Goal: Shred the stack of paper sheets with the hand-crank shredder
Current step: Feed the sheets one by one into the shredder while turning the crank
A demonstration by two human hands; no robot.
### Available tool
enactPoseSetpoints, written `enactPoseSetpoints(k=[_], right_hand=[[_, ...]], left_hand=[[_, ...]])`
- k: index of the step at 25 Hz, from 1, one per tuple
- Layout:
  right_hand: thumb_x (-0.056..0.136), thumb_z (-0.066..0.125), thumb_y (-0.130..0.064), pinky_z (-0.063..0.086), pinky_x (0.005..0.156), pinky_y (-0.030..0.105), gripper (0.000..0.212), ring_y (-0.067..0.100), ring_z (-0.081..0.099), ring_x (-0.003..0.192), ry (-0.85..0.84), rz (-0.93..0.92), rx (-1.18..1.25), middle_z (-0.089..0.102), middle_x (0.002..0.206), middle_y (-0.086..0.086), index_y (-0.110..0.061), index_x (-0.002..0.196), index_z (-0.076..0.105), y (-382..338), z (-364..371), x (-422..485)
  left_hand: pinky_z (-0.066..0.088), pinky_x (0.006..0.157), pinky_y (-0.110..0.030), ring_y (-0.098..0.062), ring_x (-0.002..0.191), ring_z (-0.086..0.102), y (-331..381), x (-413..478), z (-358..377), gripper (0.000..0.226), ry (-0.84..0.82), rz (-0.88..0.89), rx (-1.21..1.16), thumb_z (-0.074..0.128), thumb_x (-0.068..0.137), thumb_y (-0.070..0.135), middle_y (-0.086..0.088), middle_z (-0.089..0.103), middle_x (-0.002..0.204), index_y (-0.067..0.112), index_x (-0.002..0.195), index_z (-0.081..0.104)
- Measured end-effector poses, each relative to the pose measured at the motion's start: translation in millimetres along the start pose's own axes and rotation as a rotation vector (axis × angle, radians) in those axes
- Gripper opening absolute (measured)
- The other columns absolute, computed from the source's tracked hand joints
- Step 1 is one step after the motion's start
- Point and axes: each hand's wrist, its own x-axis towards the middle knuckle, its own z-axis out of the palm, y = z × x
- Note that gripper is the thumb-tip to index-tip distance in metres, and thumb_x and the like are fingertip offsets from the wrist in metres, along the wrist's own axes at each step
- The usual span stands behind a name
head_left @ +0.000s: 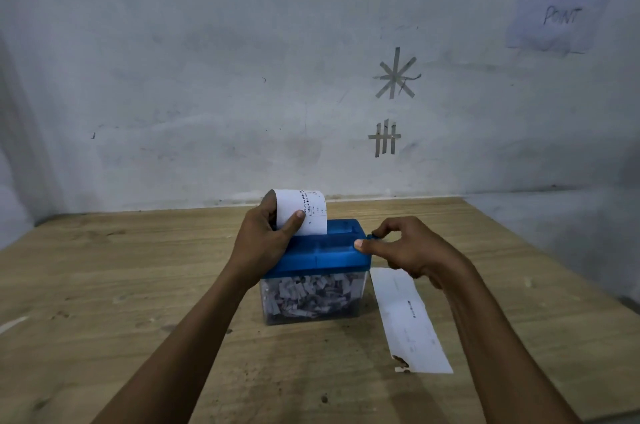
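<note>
So the shredder [322,250] sits mid-counter [138,285], blue lid on top and a clear bin [311,299] underneath that's already packed with shreds. The left grip [266,233] is pinching a printed sheet [304,212], thumb on the front and fingers behind. The sheet curls over at the top and its bottom edge goes down into the lid's slot. The right grip [412,250] is at the right end of the lid with its fingers curled round the little blue crank [372,235] and its thumb tip against the lid's edge. One more long slip [408,319] lies flat on the counter just right of the bin. There's a "CHECK POINT" note [561,4] and tape marks [394,77] on the wall behind.
</note>
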Motion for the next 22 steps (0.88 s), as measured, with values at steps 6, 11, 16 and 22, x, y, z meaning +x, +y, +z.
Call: enactPoseSetpoints(k=[6,11,16,22], right_hand=[[0.083,0.079,-0.041,0.047,0.051,0.023,0.042,0.014,0.058,0.057,-0.272,-0.079,-0.168,0.067,0.083,0.002,-0.015,0.113,0.066,-9.1,-30.2,8.1],[0.081,0.080,-0.011,0.055,0.078,0.019,0.033,0.014,0.070,0.099,-0.153,-0.302,0.272,0.074,0.109,0.009,-0.007,0.112,0.072,39.8,-16.9,9.2],[0.082,0.073,-0.035,0.053,0.056,0.035,0.035,0.031,0.067,0.069,-0.093,-0.350,0.343,0.071,0.080,0.020,0.000,0.087,0.072,40.1,-5.4,27.5],[0.089,0.059,-0.062,0.021,0.038,0.020,0.052,0.012,0.033,0.037,-0.188,0.148,0.460,0.043,0.048,0.005,-0.012,0.075,0.057,29.8,16.9,47.2]], left_hand=[[0.059,0.079,-0.020,-0.010,0.106,0.067,-5.3,-0.8,-1.9,0.041,-0.030,0.029,0.026,0.075,0.090,0.023,0.005,0.067,0.125,0.020,0.127,0.058],[0.055,0.071,-0.015,-0.008,0.103,0.063,-8.5,-0.3,-0.9,0.031,-0.040,0.003,0.043,0.073,0.092,0.025,0.008,0.064,0.118,0.027,0.118,0.056],[0.055,0.081,-0.024,-0.011,0.104,0.064,-12.2,3.6,0.0,0.040,-0.056,-0.032,0.093,0.072,0.093,0.030,0.008,0.065,0.120,0.025,0.129,0.058],[0.051,0.075,-0.015,-0.009,0.103,0.062,-11.7,2.3,-0.3,0.044,-0.047,-0.025,0.119,0.075,0.090,0.033,0.014,0.062,0.116,0.023,0.129,0.058]])
